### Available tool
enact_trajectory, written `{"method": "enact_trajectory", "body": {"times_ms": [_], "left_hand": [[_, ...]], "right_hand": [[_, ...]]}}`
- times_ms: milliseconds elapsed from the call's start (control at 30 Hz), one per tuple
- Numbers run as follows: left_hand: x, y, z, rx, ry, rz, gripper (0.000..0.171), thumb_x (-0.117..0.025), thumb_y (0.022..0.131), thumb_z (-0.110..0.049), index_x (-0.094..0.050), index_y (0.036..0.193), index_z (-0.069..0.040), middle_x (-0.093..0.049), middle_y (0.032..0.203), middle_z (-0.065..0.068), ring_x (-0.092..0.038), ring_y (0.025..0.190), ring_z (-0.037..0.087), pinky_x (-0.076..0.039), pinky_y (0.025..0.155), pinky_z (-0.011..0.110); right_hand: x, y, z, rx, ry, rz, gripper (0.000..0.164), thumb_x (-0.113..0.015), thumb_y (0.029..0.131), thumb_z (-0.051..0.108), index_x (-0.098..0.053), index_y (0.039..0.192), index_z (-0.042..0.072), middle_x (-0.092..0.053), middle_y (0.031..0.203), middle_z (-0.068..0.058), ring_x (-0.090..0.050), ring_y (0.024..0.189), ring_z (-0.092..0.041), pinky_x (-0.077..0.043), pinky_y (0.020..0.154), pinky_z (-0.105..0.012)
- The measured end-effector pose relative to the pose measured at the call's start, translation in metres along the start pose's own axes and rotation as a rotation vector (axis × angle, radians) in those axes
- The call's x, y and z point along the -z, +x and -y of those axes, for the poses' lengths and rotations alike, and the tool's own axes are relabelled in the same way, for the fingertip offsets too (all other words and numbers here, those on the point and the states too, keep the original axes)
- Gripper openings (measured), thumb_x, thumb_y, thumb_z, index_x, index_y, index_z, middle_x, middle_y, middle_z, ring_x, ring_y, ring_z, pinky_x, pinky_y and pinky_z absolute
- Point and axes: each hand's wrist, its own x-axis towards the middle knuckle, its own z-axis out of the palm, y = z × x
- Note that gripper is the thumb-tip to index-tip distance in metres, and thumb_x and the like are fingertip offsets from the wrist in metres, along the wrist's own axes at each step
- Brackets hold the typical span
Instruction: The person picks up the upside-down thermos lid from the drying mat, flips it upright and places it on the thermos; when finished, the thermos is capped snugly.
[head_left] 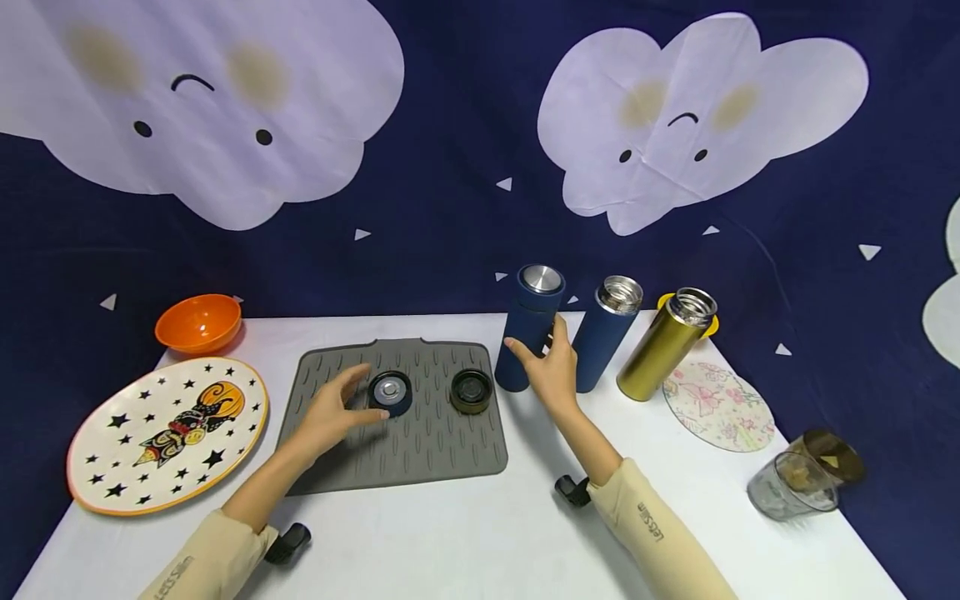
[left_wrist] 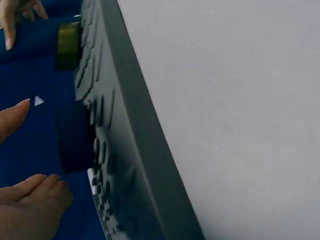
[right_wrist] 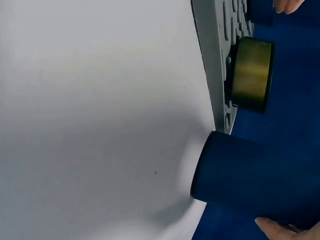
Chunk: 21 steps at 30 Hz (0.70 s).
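Note:
My left hand (head_left: 332,414) is at the blue bottle lid (head_left: 391,394) on the grey drying mat (head_left: 408,454), thumb and fingers spread either side of it. In the left wrist view a gap shows between the fingers (left_wrist: 37,197) and this lid (left_wrist: 75,137). My right hand (head_left: 551,367) holds the capped blue thermos (head_left: 525,325) by its side, thumb across the front and fingers at the right. The thermos stands upright on the white table. A gold-sided lid (head_left: 471,392) sits on the mat between the two hands.
Right of the capped thermos stand an uncapped blue thermos (head_left: 603,333) and an uncapped gold thermos (head_left: 660,354). A patterned round mat (head_left: 718,407) and glass cups (head_left: 791,487) are farther right. An orange bowl (head_left: 199,325) and a star-patterned plate (head_left: 105,417) lie left.

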Motion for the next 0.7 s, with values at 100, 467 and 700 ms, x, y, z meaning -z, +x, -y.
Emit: {"method": "enact_trajectory", "body": {"times_ms": [100,467,700], "left_hand": [[-0.01,0.01,-0.001,0.018,0.079,0.03,0.092,-0.083,0.078,-0.016,-0.031,0.151,0.003,-0.037,0.151,0.03,-0.038,0.138,0.05,-0.034,0.112,0.061],[-0.026,0.028,0.0,-0.003,0.293,-0.051,0.083,-0.085,0.073,-0.01,-0.043,0.141,0.01,-0.052,0.137,0.032,-0.048,0.125,0.053,-0.042,0.101,0.063],[-0.037,0.01,-0.019,-0.1,0.284,-0.153,0.074,-0.088,0.07,-0.01,-0.051,0.132,0.006,-0.057,0.128,0.027,-0.055,0.117,0.046,-0.047,0.094,0.059]], "right_hand": [[0.003,-0.002,0.001,-0.03,-0.012,0.031,0.08,-0.081,0.083,0.028,-0.039,0.146,0.006,-0.055,0.138,-0.024,-0.056,0.126,-0.043,-0.048,0.1,-0.057],[0.017,-0.036,0.016,-0.156,0.081,0.159,0.087,-0.075,0.088,0.025,-0.023,0.153,0.003,-0.03,0.153,-0.026,-0.034,0.143,-0.042,-0.037,0.112,-0.057],[0.027,-0.067,0.026,-0.289,0.23,0.333,0.069,-0.071,0.09,0.018,-0.035,0.147,0.003,-0.044,0.144,-0.025,-0.05,0.131,-0.038,-0.045,0.106,-0.052]]}}
